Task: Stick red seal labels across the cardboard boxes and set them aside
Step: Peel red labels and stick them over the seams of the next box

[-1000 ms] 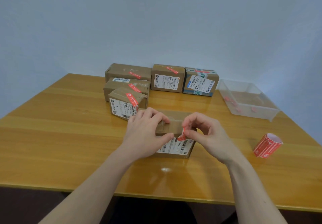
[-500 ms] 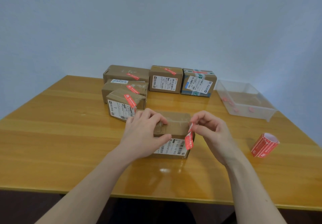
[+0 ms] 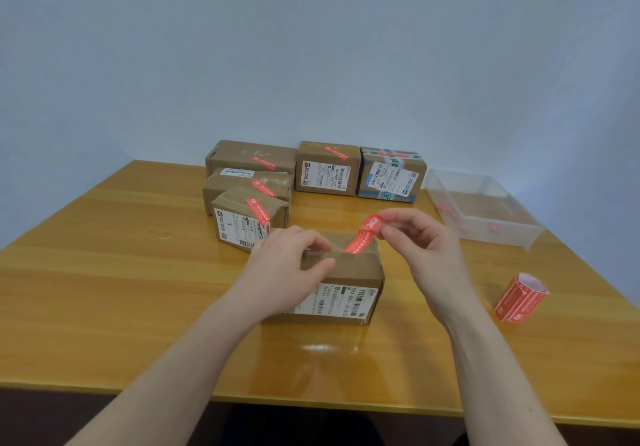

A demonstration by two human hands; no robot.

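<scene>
A brown cardboard box (image 3: 349, 272) with a white shipping label on its front stands at the table's middle. My left hand (image 3: 285, 265) rests on the box's left top, its fingertips pinching the near end of a red seal label (image 3: 363, 236). My right hand (image 3: 422, 241) pinches the label's far end, holding it stretched just above the box top. A roll of red seal labels (image 3: 519, 298) lies on the table to the right.
Several sealed boxes (image 3: 327, 168) with red labels stand grouped at the back of the wooden table (image 3: 104, 289). A clear plastic tray (image 3: 485, 210) with red scraps inside sits at the back right.
The label hung down by the box's front right corner from my right hand; now it is lifted and stretched over the box top between both hands.
</scene>
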